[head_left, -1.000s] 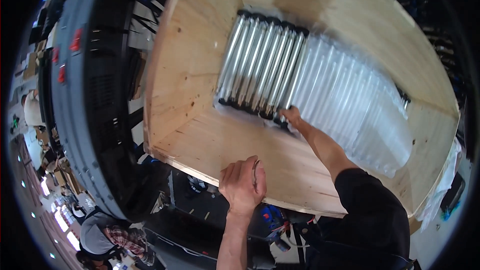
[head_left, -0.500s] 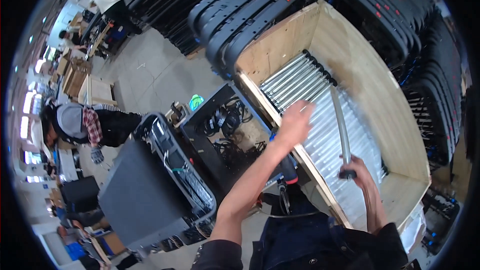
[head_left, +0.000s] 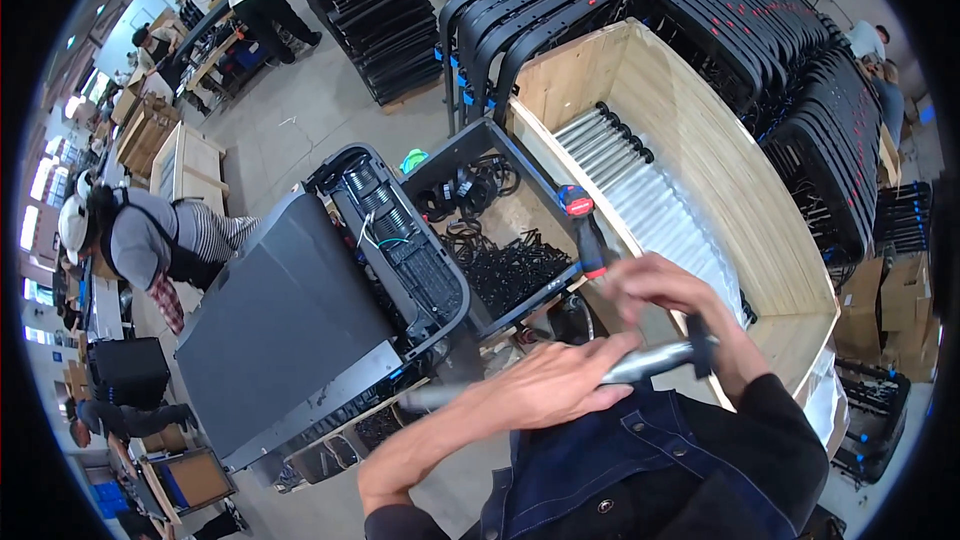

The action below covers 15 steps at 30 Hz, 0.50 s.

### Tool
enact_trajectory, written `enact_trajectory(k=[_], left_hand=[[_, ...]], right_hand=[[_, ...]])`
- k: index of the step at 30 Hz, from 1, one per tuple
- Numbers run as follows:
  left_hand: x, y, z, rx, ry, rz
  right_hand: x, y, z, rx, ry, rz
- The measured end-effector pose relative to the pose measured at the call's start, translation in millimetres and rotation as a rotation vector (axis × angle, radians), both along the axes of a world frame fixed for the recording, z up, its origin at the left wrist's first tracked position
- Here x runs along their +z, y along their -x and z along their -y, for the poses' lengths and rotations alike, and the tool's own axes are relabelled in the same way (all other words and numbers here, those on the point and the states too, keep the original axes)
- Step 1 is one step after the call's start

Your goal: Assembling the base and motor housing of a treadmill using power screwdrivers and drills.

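While one wooden crate [head_left: 720, 160] stands to the right, we count one black tray [head_left: 510, 212] left of it, one metal roller [head_left: 650, 365] near us and one power tool [head_left: 590, 242] farther off. Our left hand [head_left: 560, 385] wraps the roller; our right hand [head_left: 662, 285] curls loosely just beyond, its grip too blurred to tell.

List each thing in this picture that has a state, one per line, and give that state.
Left hand, closed around the metal roller
Metal roller, held, slanted
Right hand, fingers bent, blurred
Wooden crate, open-topped
Crate rollers, side by side, partly under clear wrap
Black tray, open, holding small parts
Red-and-blue tool, in neither hand
Dark machine, insides partly exposed
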<state>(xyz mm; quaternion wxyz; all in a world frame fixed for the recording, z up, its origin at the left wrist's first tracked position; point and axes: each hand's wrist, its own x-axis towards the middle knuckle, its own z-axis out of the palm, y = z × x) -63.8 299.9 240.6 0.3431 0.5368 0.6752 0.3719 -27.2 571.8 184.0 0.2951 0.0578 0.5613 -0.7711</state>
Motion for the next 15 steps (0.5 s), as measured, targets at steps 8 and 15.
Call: enact_trajectory(k=[8, 15], left_hand=[[-80.5, -27.0, 121.5, 0.895, -0.412, 1.09], [-122.2, 3.7, 122.1, 1.327, -0.612, 1.164]], right_hand=[[-274.9, 200.1, 128.9, 0.058, -0.706, -0.404], [-375.2, 329.0, 198.4, 0.438, -1.484, -0.766]])
